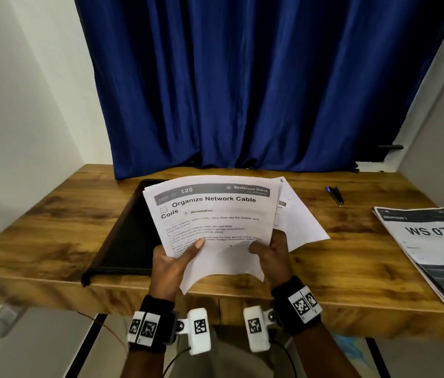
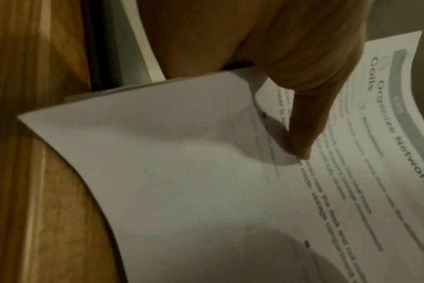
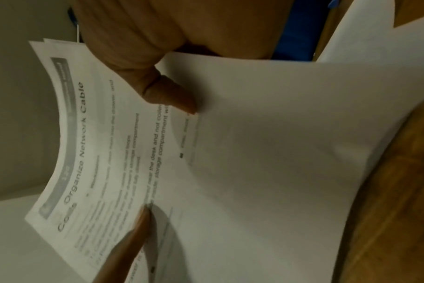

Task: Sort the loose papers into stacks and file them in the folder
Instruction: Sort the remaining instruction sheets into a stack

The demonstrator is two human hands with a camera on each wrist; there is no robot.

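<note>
Both hands hold a sheaf of white printed papers [image 1: 215, 214] above the desk's near edge; the top sheet reads "Organize Network Cable Coils". My left hand [image 1: 173, 259] grips the lower left edge, thumb pressed on top [image 2: 303, 153]. My right hand [image 1: 270, 255] pinches the lower right edge, thumb on the sheet [image 3: 182, 103]. More sheets [image 1: 302, 222] fan out behind to the right. An open black folder [image 1: 125, 241] lies flat on the desk under and left of the papers. A second paper stack marked "WS 07" [image 1: 433, 249] lies at the right.
The wooden desk [image 1: 338, 257] stands in a corner against a blue curtain [image 1: 256, 91], white walls either side. A dark pen [image 1: 335, 195] lies at the back right of the desk. The "WS 07" stack overhangs the desk's front right edge.
</note>
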